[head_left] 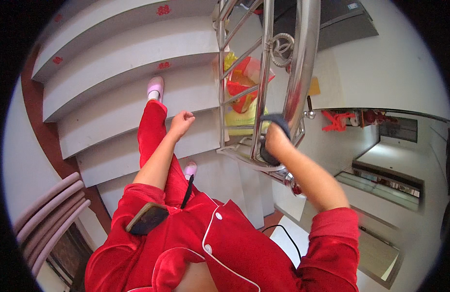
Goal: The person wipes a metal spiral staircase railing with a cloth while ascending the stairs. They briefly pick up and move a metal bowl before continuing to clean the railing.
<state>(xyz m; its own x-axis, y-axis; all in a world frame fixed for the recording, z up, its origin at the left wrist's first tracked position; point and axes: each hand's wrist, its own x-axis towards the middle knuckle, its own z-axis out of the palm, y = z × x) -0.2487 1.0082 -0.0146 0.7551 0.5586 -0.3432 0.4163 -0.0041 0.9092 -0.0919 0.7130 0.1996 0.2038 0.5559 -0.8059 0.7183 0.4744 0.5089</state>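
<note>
My left hand (182,125) is in front of my left thigh, fingers loosely curled, with nothing visible in it. My right hand (276,139) grips a dark cloth (278,120) against the lower end of a stainless steel stair railing (261,84). The cloth wraps over my fingers and partly hides the bars. Below me are pale stair treads (185,82). One foot in a pink slipper (155,85) rests on a higher step, and the other pink slipper (190,169) shows lower down.
Behind the railing stand red and yellow plastic bags (243,87). Stacked pinkish rails (51,211) curve at the left. A dark phone-like object (148,219) lies against my red clothing beside a black strap (187,191). A black cable (287,235) crosses a white surface.
</note>
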